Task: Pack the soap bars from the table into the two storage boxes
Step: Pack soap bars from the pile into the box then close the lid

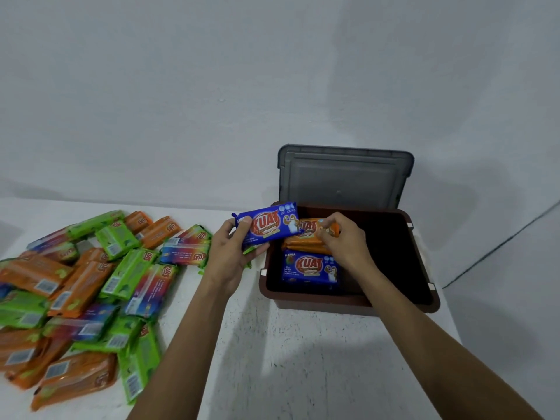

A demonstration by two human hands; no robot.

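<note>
A brown storage box (421,301) stands open on the table at the right, its grey lid (344,177) propped upright behind it. Inside lies a blue soap bar (309,268) flat at the front left. My left hand (230,253) grips another blue soap bar (266,225) over the box's left rim, with a bit of green wrapper showing beneath it. My right hand (342,241) holds an orange soap bar (306,234) over the box's back left part. A heap of orange, green and multicoloured soap bars (85,286) covers the table's left side.
The white speckled table (278,353) runs up to a plain grey wall (212,86). Its right edge lies just beyond the box. Only one box is in view.
</note>
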